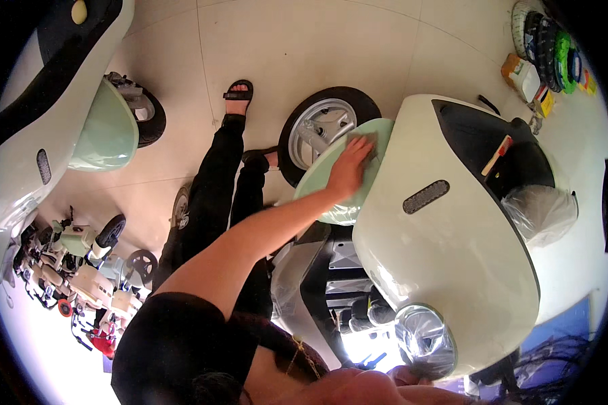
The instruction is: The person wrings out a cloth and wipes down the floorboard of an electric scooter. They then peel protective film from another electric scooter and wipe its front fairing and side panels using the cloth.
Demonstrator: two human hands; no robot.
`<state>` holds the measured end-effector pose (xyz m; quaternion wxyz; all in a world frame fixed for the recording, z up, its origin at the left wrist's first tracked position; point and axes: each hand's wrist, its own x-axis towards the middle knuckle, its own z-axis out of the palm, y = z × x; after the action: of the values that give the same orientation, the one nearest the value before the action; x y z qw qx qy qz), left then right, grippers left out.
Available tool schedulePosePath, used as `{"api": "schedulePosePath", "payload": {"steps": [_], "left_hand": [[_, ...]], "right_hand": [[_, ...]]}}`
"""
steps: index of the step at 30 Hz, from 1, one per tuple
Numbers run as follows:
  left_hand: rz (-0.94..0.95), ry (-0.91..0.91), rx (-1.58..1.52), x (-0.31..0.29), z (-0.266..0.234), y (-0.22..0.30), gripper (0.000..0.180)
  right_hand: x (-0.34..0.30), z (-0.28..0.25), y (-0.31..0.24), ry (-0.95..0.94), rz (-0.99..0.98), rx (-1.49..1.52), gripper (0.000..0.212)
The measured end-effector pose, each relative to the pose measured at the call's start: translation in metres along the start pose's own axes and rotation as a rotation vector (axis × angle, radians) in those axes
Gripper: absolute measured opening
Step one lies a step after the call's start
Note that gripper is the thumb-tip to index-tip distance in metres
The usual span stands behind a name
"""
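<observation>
A pale green front fender (327,175) sits over the wheel (321,131) of a cream scooter (446,250). My left hand (349,169) lies on the fender's upper part, fingers bent over a thin greyish cloth (369,144) pressed against the surface. My left arm reaches across from the lower left. Skin of my right arm (425,393) shows along the bottom edge, beside a round part (425,341) wrapped in clear plastic. The fingers of my right hand are hidden. A small red and pale tool (497,155) rests on the scooter's black section.
Another cream and green scooter (105,135) stands at the left. Several more scooters (88,277) crowd the lower left. Tyres (550,54) and small boxes (520,75) lie at the upper right. My sandalled feet (238,94) are beside the wheel on the tiled floor (263,40).
</observation>
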<state>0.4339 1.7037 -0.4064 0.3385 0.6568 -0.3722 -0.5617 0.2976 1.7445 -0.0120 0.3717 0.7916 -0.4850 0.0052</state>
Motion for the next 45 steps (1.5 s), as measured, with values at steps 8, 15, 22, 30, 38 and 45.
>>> {"api": "schedulePosePath", "payload": {"steps": [8, 15, 22, 30, 38, 45], "left_hand": [[-0.626, -0.267, -0.632, 0.096, -0.045, -0.002, 0.034], [-0.835, -0.308, -1.354, 0.010, -0.139, 0.040, 0.036], [-0.600, -0.161, -0.716, 0.013, -0.168, 0.083, 0.032], [-0.433, -0.266, -0.999, 0.008, -0.172, 0.101, 0.039], [-0.187, -0.002, -0.420, 0.042, -0.207, 0.082, 0.041], [-0.405, -0.084, -0.461, 0.054, -0.222, 0.041, 0.024]], "right_hand": [[-0.023, -0.026, -0.008, -0.240, 0.002, -0.177, 0.024], [0.012, -0.015, -0.110, -0.630, 0.425, 0.715, 0.014], [0.065, 0.103, -0.211, -1.015, 0.998, 1.548, 0.028], [0.102, 0.203, -0.278, -0.928, 1.419, 2.001, 0.043], [0.145, 0.274, -0.251, -1.090, 0.693, 1.593, 0.035], [0.193, 0.305, -0.223, -1.604, -0.290, 0.859, 0.029]]}}
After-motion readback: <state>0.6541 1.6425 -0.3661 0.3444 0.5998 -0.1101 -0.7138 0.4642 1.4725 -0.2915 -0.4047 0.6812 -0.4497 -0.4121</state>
